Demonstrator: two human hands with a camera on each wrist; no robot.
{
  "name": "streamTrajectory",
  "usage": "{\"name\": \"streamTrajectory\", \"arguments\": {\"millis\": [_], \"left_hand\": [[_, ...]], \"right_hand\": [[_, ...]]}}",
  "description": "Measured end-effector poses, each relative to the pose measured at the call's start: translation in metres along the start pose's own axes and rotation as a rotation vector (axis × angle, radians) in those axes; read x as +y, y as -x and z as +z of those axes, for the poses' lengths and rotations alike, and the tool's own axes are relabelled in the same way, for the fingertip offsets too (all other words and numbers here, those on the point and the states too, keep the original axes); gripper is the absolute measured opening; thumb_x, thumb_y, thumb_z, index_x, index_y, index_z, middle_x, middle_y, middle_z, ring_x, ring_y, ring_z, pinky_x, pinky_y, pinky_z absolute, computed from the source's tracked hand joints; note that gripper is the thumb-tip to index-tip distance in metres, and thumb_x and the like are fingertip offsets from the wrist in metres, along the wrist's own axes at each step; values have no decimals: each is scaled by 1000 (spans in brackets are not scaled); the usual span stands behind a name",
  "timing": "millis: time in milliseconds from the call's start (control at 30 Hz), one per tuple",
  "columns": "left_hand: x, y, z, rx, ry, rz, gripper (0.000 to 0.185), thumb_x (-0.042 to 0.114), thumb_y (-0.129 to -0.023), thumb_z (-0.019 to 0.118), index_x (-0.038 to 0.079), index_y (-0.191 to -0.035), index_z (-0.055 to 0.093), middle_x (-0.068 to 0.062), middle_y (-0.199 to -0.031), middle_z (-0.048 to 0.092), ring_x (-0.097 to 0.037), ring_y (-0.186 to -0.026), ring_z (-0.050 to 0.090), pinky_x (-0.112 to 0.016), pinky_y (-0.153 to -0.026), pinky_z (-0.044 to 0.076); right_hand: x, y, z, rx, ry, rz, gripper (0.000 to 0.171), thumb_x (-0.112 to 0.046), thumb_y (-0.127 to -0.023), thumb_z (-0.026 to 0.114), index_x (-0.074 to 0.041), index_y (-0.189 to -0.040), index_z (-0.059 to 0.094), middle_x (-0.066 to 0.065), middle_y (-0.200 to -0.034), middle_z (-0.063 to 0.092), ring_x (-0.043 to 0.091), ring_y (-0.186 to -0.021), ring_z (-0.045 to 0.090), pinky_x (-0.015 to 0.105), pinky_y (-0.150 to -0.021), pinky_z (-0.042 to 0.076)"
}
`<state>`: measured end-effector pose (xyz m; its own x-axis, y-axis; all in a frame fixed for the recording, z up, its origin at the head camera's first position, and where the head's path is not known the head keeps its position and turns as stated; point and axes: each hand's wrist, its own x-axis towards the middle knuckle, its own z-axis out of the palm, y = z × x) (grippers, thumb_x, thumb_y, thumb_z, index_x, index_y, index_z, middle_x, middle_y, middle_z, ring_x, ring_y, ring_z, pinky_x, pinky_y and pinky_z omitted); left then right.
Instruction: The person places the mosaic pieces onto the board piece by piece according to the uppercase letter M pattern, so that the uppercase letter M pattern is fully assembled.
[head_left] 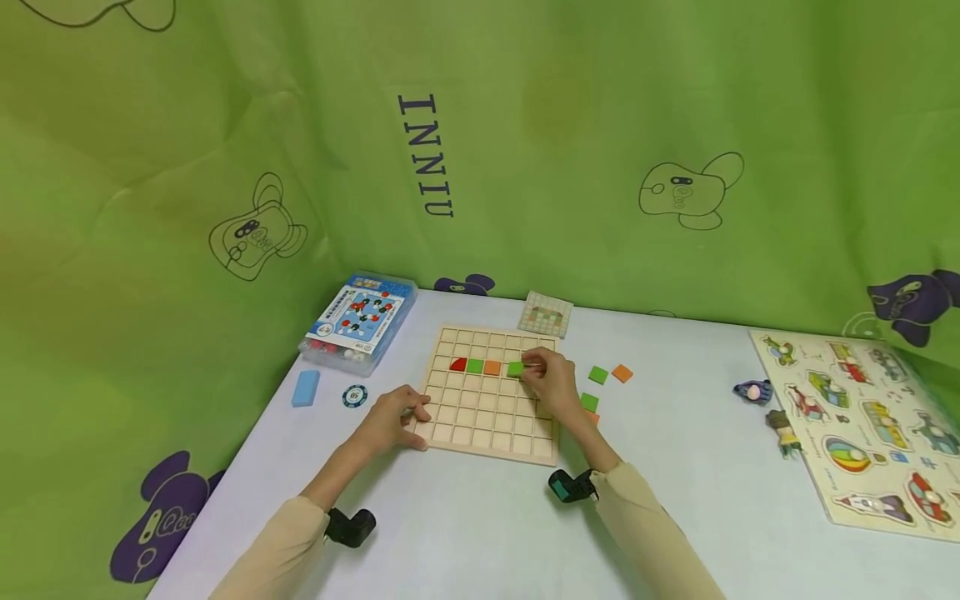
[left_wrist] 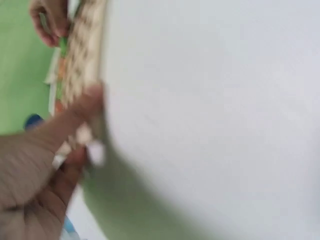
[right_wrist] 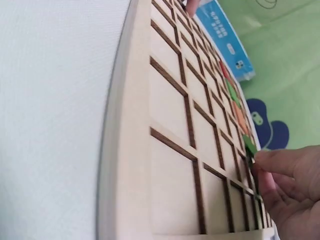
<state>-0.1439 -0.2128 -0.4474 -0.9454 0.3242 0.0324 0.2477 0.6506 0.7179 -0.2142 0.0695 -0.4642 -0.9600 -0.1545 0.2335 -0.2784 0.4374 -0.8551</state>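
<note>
My right hand (head_left: 552, 382) pinches a green square tile (head_left: 515, 369) at the upper right of a wooden grid board (head_left: 480, 408). In the right wrist view, thumb and finger meet at the end of this green tile (right_wrist: 249, 144), low over the grid. To its left, one row holds a red rounded tile (head_left: 458, 365), another green square (head_left: 475, 366) and an orange square (head_left: 492, 367). My left hand (head_left: 390, 419) grips the board's near left corner; the left wrist view shows the thumb on the near edge and fingers at the side, blurred.
Loose green (head_left: 597, 375) and orange (head_left: 622, 373) tiles lie right of the board. A pattern card (head_left: 546, 314) sits behind it. A boxed set (head_left: 360, 321), blue block (head_left: 305, 388) and round chip (head_left: 355, 396) stand left. Figurines (head_left: 753, 392) and a picture puzzle (head_left: 870, 433) lie far right.
</note>
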Motion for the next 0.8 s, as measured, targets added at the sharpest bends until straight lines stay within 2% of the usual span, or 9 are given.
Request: {"name": "streamTrajectory", "arguments": {"millis": [200,333,433,533,600,700,800], "left_hand": [[-13,10,-3,-84,33,121,26,4,-72,80,-3,-94,68,-23,-130,55,-41,-120,52,-36,-93,49],[-18,15,-10,-133,-59,190,34,10,-80,75,-4,-110,68,-22,-139,49,-40,-126,46,-41,-98,45],[-20,22,-14,-145,-197,235,40,15,-85,71,-1,-121,64,-21,-144,44,-40,-129,44,-45,-98,44],[-20,30,-13,-136,-335,241,42,21,-93,64,5,-131,59,-17,-149,38,-39,-132,39,-49,-95,46],[-21,35,-10,-126,-395,221,42,23,-97,58,10,-136,54,-14,-152,33,-39,-135,36,-52,-95,46],[-22,40,-4,-124,-425,195,42,22,-101,50,12,-142,48,-14,-156,25,-40,-139,28,-55,-100,40],[-22,41,0,-132,-444,207,42,20,-103,45,8,-144,43,-17,-157,20,-42,-140,23,-56,-108,30]], "right_hand": [[0,0,5,-17,-4,27,26,9,-80,71,11,-105,65,22,-100,69,30,-85,68,30,-73,57],[1,0,7,-7,-13,8,25,10,-79,71,11,-104,65,23,-98,69,31,-84,67,31,-73,57],[1,0,9,-7,-13,-1,26,11,-79,71,11,-104,64,24,-98,69,32,-84,67,31,-73,57],[2,-1,10,-6,-16,6,26,10,-79,72,11,-104,64,24,-99,69,31,-84,68,30,-73,57],[3,-1,10,-6,-22,12,26,10,-79,72,11,-104,64,23,-99,69,32,-85,68,30,-74,57],[4,-2,10,-4,-34,14,26,11,-79,71,11,-105,64,24,-100,68,33,-86,68,30,-74,57],[5,-1,8,-1,-37,13,26,11,-79,71,12,-105,64,24,-99,68,33,-85,68,30,-73,57]]}}
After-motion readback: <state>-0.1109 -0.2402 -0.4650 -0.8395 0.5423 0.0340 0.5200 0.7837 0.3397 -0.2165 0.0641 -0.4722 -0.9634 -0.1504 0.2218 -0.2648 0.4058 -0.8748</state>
